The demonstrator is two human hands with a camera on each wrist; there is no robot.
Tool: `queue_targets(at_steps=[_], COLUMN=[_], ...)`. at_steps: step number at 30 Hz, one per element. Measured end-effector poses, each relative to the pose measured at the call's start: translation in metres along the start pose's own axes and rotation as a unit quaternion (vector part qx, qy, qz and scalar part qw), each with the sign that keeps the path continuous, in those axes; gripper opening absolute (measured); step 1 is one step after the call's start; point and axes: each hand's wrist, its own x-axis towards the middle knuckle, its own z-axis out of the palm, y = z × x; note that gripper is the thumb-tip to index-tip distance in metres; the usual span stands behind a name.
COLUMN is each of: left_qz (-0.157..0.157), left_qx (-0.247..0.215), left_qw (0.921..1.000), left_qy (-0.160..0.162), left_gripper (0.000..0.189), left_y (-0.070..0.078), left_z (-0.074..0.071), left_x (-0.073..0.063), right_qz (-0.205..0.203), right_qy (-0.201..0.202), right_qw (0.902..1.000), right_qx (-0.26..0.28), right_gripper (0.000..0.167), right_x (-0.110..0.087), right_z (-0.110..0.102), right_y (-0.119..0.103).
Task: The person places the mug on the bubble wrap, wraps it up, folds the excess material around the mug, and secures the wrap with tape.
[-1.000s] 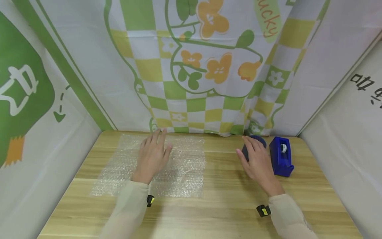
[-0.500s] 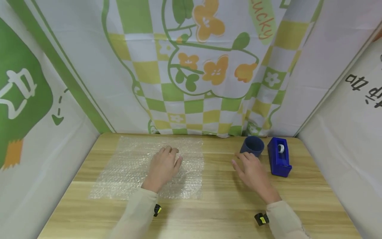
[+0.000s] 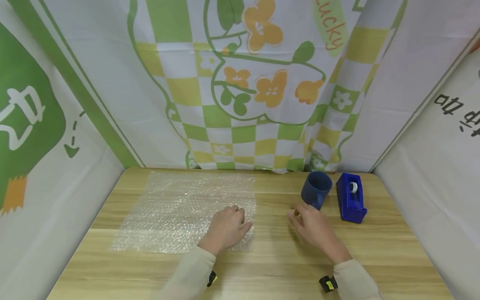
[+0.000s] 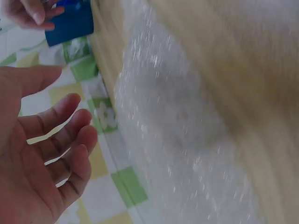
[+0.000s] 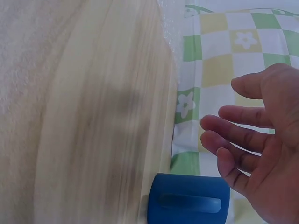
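My left hand [image 3: 226, 228] hovers over the right part of a clear bubble wrap sheet [image 3: 176, 208], its fingers loosely curled around nothing in the left wrist view. The sheet lies flat on the wooden table. To the right, my right hand [image 3: 313, 227] is just in front of a dark blue mug [image 3: 312, 189], with relaxed, slightly bent fingers. The mug stands upright, its handle [image 5: 189, 203] turned toward me. In the right wrist view the palm shows bare, and the fingers are apart from the mug.
A blue tape dispenser [image 3: 351, 204] with a small white roll stands right of the mug. The wooden table [image 3: 258, 271] ends at a patterned cloth curtain [image 3: 247, 133] at the back. White fabric walls rise on both sides.
My left hand has moved right and toward me across the bubble wrap. My right hand has drawn back from over the mug, so the mug and its handle now show.
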Motion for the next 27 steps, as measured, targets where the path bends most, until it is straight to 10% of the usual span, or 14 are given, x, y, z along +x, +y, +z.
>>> queue_targets(at_steps=[11,27], left_qz=[-0.050,-0.047], left_qx=[0.020,0.009], left_qw=[0.9923,0.9957], left_qy=[-0.111,-0.079], left_gripper=[0.057,0.012], left_y=[0.021,0.023], left_z=[0.024,0.029], left_x=[-0.006,-0.014], right_qz=[0.001,-0.012], right_qy=[-0.026,-0.050], right_qw=[0.9995,0.9983], right_qx=[0.019,0.027], right_gripper=[0.026,0.029], right_x=[-0.004,-0.004], right_z=[0.006,0.009], right_y=[-0.002,-0.007])
